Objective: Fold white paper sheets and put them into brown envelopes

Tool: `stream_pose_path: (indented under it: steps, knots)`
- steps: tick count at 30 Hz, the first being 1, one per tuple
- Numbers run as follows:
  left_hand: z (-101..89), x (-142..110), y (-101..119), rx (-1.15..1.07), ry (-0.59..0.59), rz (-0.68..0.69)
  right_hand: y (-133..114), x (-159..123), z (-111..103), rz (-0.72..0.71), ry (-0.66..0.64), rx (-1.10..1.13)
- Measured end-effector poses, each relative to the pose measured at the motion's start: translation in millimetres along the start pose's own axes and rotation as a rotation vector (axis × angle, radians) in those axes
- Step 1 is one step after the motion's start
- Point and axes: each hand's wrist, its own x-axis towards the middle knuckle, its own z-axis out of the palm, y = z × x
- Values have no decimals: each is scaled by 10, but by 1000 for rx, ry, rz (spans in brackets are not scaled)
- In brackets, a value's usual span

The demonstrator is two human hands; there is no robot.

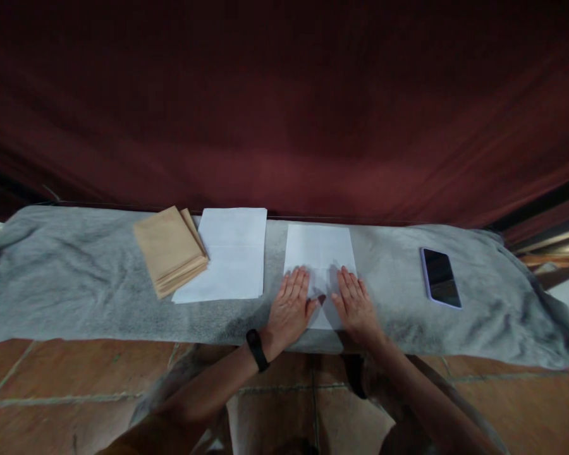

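A white sheet of paper [318, 251] lies on the grey cloth-covered bench [76, 291] in front of me. My left hand [290, 309] rests flat on the sheet's lower left part, fingers stretched out, with a black band on its wrist. My right hand [355, 306] lies flat on the lower right part, fingers together and extended. The two hands are side by side with a small gap between the thumbs. Neither hand holds anything.
A stack of white paper [231, 260] lies left of the sheet, and a pile of brown envelopes [169, 249] overlaps its left edge. A phone [440, 277] lies screen-up at the right. A dark red curtain [284, 107] hangs behind the bench. Tiled floor [76, 392] is below.
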Motion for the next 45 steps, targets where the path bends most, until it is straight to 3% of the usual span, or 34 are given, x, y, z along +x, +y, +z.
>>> stream_pose_path:
  steps: [3, 6, 16, 26, 34, 39, 45]
  knots:
    - [55, -14, 100, -20, -47, 79, -148, 8, 11, -73, -72, 33]
    - [93, -39, 109, -16, -68, 66, -181, -1, 10, -73, -90, 2]
    - [30, -115, 11, -5, -60, -1, 117, -54, -19, -14, -49, -83]
    - [20, -85, 60, -6, -37, -10, 224, 21, 15, 125, -49, -119]
    - [99, 484, 9, -63, 21, -4, 90, 517, 44, 173, -65, -27]
    - [148, 885, -108, -82, -41, -16, -27, 806, 101, 186, -102, 57]
    - [234, 1144, -128, -73, -118, -74, -138, 1059, 195, 233, -112, 145]
